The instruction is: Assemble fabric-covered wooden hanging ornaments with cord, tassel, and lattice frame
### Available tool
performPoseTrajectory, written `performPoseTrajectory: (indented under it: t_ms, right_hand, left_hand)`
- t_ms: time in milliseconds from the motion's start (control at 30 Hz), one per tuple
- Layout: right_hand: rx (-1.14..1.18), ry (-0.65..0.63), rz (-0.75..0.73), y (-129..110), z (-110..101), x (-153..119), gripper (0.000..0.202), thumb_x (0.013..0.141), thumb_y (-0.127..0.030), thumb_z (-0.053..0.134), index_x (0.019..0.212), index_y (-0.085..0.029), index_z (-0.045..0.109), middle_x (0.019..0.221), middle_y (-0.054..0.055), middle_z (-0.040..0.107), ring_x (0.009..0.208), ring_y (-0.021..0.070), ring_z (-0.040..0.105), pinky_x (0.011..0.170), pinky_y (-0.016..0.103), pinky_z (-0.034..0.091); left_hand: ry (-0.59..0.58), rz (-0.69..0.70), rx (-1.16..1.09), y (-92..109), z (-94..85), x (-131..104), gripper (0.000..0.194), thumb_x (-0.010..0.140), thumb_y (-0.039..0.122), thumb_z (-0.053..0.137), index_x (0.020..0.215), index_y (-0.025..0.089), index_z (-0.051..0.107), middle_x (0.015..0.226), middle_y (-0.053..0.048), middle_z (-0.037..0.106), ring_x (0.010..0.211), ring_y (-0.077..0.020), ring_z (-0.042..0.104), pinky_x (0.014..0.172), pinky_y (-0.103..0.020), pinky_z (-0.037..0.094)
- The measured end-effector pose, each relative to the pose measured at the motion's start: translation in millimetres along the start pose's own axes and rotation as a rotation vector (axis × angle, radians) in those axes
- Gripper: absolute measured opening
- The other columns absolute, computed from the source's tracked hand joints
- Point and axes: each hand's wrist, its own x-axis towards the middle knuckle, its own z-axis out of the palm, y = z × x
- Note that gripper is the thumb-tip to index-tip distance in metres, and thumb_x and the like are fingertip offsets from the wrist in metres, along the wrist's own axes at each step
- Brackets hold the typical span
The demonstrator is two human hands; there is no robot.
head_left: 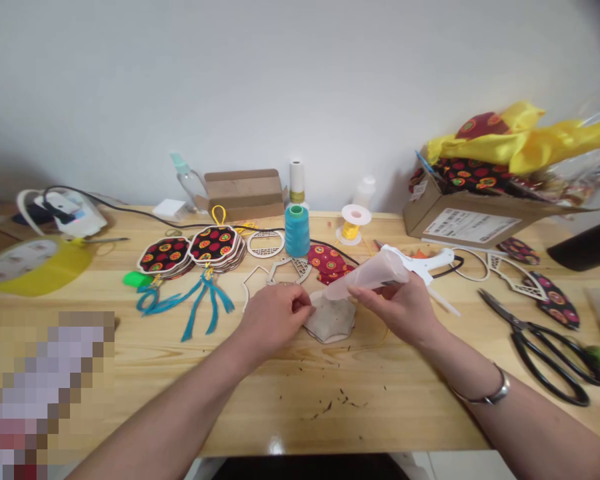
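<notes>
At the middle of the wooden table lies a pale grey scalloped piece. My left hand is closed at its left edge, thumb and fingertips pinched together there. My right hand grips a translucent plastic bottle, tilted with its narrow end down to the left, over the top of the piece. Just behind are a red patterned fabric piece and a cone of teal thread. A white glue gun lies beyond my right hand.
Black scissors lie at the right, below fabric pieces and white frames. A cardboard box of fabric stands back right. Stacked patterned pieces with teal tassels and yellow tape are on the left.
</notes>
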Motion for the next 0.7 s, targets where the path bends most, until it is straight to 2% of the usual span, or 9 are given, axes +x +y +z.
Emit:
performPoseTrajectory:
  t_ms: [700]
  right_hand:
    - [-0.105,-0.034,-0.097,2.4,7.0,-4.2,0.015,0.073,-0.032,0.072,0.078,-0.019,0.066,0.077,0.005,0.071,0.069,0.0186,0.067,0.061,0.031,0.057]
  left_hand:
    - [-0.042,-0.035,0.038,5.5,-2.3,-1.6,0.011,0.077,0.029,0.059,0.075,0.022,0.068,0.075,-0.001,0.069,0.074,-0.0198,0.062,0.063,-0.029,0.039]
